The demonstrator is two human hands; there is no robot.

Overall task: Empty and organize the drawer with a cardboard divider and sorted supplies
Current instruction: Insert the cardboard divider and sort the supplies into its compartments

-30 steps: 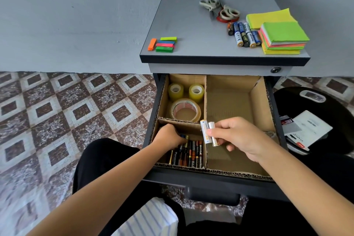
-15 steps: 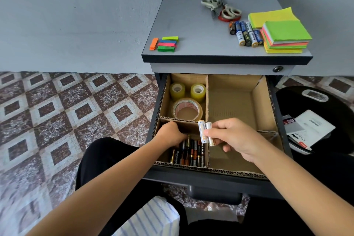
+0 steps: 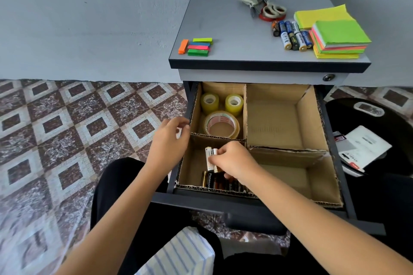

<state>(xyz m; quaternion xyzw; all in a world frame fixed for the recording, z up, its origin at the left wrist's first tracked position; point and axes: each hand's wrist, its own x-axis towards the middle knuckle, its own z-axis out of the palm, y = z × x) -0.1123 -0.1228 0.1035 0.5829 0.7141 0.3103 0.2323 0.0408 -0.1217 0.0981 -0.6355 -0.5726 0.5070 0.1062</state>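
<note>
The open drawer (image 3: 245, 205) holds a cardboard divider (image 3: 247, 118) with four compartments. My right hand (image 3: 234, 161) pinches two white and gold batteries (image 3: 210, 155) over the front-left compartment, just above a row of dark batteries (image 3: 218, 182) lying there. My left hand (image 3: 169, 138) hovers at the drawer's left edge with loosely curled fingers and holds nothing. Three tape rolls (image 3: 221, 124) sit in the back-left compartment. Both right compartments show only bare cardboard. More batteries (image 3: 292, 34) lie on the cabinet top (image 3: 223, 18).
On the cabinet top are scissors (image 3: 261, 3), stacked sticky notes (image 3: 339, 35) and coloured flag tabs (image 3: 197, 47). A black round object with papers (image 3: 366, 147) on it stands right of the drawer. Tiled floor (image 3: 78, 129) lies to the left. My knees are under the drawer front.
My left hand came out of the front-left compartment and moved up to the drawer's left edge. My right hand carried the two batteries left and down into that compartment.
</note>
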